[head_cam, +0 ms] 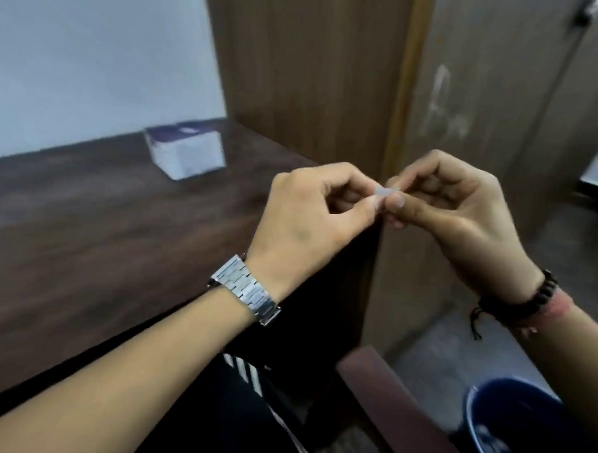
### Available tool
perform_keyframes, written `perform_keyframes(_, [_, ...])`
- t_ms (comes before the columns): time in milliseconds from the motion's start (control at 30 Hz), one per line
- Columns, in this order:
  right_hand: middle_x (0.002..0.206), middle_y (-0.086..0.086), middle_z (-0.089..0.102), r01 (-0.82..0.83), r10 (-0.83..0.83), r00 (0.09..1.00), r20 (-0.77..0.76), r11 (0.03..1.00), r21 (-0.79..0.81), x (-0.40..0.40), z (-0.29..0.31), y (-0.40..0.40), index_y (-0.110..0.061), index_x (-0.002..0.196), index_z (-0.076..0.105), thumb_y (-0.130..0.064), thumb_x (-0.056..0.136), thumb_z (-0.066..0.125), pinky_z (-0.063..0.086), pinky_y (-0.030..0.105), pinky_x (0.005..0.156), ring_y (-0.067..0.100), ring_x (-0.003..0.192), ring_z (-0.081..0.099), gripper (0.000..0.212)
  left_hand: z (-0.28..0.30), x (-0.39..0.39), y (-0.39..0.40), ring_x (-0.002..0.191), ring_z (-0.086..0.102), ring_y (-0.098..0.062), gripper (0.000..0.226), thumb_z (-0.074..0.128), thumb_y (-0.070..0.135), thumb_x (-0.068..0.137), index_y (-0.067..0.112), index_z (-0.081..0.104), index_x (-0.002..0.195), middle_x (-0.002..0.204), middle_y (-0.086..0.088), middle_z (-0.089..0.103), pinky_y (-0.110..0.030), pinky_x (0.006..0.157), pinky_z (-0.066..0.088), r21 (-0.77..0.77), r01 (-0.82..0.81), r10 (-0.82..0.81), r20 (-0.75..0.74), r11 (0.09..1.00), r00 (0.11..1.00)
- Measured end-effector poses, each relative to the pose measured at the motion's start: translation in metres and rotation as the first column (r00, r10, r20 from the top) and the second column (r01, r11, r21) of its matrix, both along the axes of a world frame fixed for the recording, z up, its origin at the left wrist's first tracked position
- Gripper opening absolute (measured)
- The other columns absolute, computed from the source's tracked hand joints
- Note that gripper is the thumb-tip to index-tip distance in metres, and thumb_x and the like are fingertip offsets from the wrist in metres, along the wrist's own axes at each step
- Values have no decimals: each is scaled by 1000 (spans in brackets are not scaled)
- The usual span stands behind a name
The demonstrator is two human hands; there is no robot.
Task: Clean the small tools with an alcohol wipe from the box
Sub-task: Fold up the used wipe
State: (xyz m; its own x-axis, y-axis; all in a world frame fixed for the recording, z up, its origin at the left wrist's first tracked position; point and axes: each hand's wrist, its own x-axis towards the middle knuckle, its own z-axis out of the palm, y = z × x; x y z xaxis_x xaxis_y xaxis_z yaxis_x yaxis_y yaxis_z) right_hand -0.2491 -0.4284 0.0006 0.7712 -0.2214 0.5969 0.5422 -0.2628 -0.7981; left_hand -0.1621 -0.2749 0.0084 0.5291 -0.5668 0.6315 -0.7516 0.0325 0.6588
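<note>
My left hand [312,213] and my right hand [452,212] meet in mid-air past the desk's right end. Together their thumbs and forefingers pinch a small pale piece [387,191], which looks like a wipe or its packet; only a sliver shows between the fingertips. The white box with a purple top [188,151] stands on the dark wooden desk [101,238], far left of both hands. No small tools are in view. The picture is blurred.
A tall wooden cabinet side [307,72] rises behind the hands, with a greyish door [502,98] to its right. A dark blue bin [521,428] stands on the floor at bottom right, beside a brown chair arm [395,412].
</note>
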Motion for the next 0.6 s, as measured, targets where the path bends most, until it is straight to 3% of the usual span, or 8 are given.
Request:
perform_keyframes(200, [74,-4,67,294,-275,949,-151,948,122,-74,-96,-73,-5,89,59,0,83,63,51,21,63,11,64,61,9,-77,-34,-110,68,69,-5,5,74,18,82,14,75,85,73,4,74,-31,70,58,265,254,-227,-129,930,965])
perform_keyframes(333, [72,-3,67,502,-413,834,-365,843,194,-105,-195,-118,-1,89,61,2,85,63,51,22,63,11,62,58,7,-129,-35,-160,82,67,-4,9,71,22,84,24,76,91,82,9,74,-24,87,49,605,341,-364,-89,720,927])
perform_keyframes(433, [69,-3,69,713,-503,624,-599,680,172,-140,-285,-154,-8,85,66,0,86,66,52,23,65,9,60,59,9,-150,-35,-179,89,66,-3,12,68,24,86,26,76,95,92,10,74,-15,86,43,781,351,-472,-83,516,877])
perform_keyframes(533, [72,4,70,866,-529,337,-779,499,36,-177,-369,-179,-15,79,70,-5,84,71,54,33,68,13,61,62,11,-163,-37,-197,83,63,-5,11,67,25,86,28,76,92,86,12,72,-27,87,50,832,336,-516,-70,442,854])
perform_keyframes(600, [78,8,72,898,-507,189,-841,437,-61,-193,-412,-188,-16,80,72,-4,83,71,56,31,70,17,68,65,13,-173,-40,-210,84,61,-8,13,65,25,87,29,75,94,83,12,70,-31,87,50,870,296,-550,-34,395,835])
